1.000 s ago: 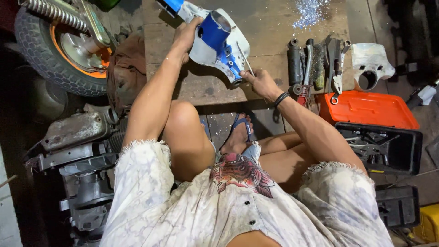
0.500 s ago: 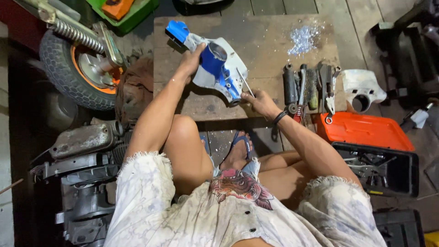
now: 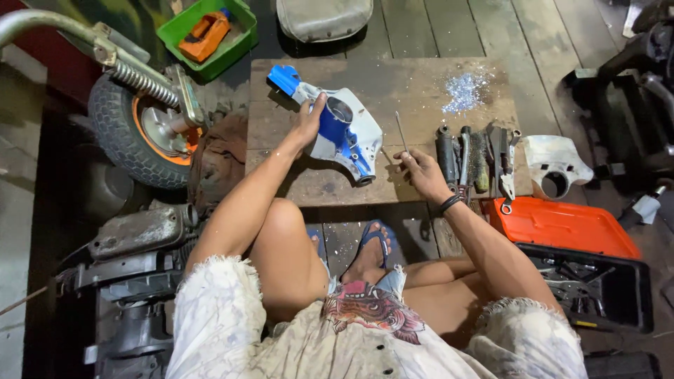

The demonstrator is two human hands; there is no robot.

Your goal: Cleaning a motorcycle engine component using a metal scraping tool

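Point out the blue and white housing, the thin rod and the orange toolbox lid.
blue and white housing (image 3: 349,131), head view, on its white side.
thin rod (image 3: 400,128), head view, mid-shaft.
orange toolbox lid (image 3: 562,226), head view, centre of lid.

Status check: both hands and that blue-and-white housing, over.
Left hand gripping the blue-and-white housing on the wooden board. Right hand pinching a thin rod, clear of housing. Row of tools lying just right of it.

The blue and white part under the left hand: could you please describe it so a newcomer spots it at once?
Find the wooden board on the floor. On its left half lies a curved blue and white cover, steadied by the left hand. Unlike the dark tools to its right, it is painted plastic.
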